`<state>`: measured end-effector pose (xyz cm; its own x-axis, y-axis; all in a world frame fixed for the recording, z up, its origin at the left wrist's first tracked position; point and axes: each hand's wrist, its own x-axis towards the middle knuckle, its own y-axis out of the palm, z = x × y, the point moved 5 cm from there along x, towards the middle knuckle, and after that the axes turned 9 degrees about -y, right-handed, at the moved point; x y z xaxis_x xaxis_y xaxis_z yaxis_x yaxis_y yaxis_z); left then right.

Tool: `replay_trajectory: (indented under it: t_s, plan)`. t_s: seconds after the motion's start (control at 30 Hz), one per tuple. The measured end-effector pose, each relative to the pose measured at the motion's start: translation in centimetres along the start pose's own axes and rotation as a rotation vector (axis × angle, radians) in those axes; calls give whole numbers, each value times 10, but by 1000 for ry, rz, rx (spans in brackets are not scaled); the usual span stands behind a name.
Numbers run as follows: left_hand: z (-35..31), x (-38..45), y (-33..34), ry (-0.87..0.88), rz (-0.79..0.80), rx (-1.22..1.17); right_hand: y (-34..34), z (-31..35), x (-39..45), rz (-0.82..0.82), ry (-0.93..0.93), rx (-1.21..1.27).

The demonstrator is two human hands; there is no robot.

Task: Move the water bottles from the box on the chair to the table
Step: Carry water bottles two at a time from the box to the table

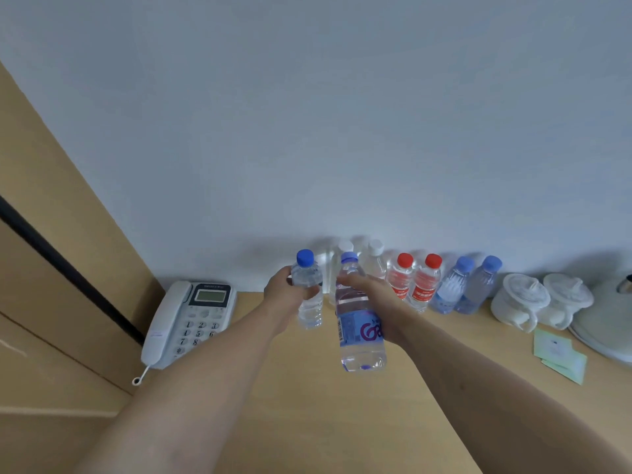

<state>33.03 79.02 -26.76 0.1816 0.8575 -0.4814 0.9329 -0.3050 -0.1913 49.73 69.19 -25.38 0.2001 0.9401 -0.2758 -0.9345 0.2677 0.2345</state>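
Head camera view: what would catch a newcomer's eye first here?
Two bare hands in mid-frame, each holding a clear plastic water bottle over the light wooden table: the left hand grips a small blue-capped bottle, the right hand a larger bottle with a blue and purple label. Behind them stands a row of bottles along the white wall, two of them red-capped. A white desk telephone sits at the left.

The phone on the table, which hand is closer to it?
Left. The left hand, holding a small bottle, is just right of the phone. The right hand is farther right.
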Motion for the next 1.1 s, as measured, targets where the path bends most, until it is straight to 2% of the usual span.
replay_trajectory:
  t_s: [0.37, 0.67, 0.77, 0.87, 1.0, 1.1]
  plan:
    - [-2, 51, 20, -4, -89, 45, -11, -17, 27, 52, 36, -68]
    - [-4, 71, 15, 31, -47, 55, 10, -21, 38, 33, 35, -54]
    - [-3, 76, 11, -6, 26, 119, 20, -20, 40, -2, 54, -29]
    - [-6, 80, -5, -71, 70, 150, 34, -17, 41, -13, 49, -26]
    - [0, 84, -48, -100, 17, 152, 65, -10, 48, -3, -5, -21]
    - [2, 85, -78, -80, -22, 148, 90, -6, 56, -23, -60, -133]
